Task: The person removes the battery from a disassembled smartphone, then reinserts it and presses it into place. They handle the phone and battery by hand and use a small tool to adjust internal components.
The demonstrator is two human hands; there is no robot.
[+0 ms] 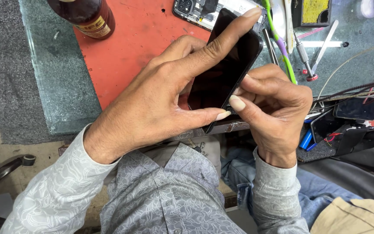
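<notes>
A black smartphone [221, 71] is held tilted above the edge of a workbench, screen side dark. My left hand [165, 97] grips it from the left, index finger stretched along its top edge and thumb under its lower corner. My right hand [271, 102] presses against the phone's right edge, thumb nail at the lower side seam and fingers curled behind. Both sleeves are pale grey with a leaf pattern.
A red mat [130, 47] lies on a glass bench top [61, 82]. A brown bottle [87, 15] stands at the back left. An opened phone [195, 11], a screwdriver [304, 58], green cable [282, 47] and small parts [351, 110] lie at the back right.
</notes>
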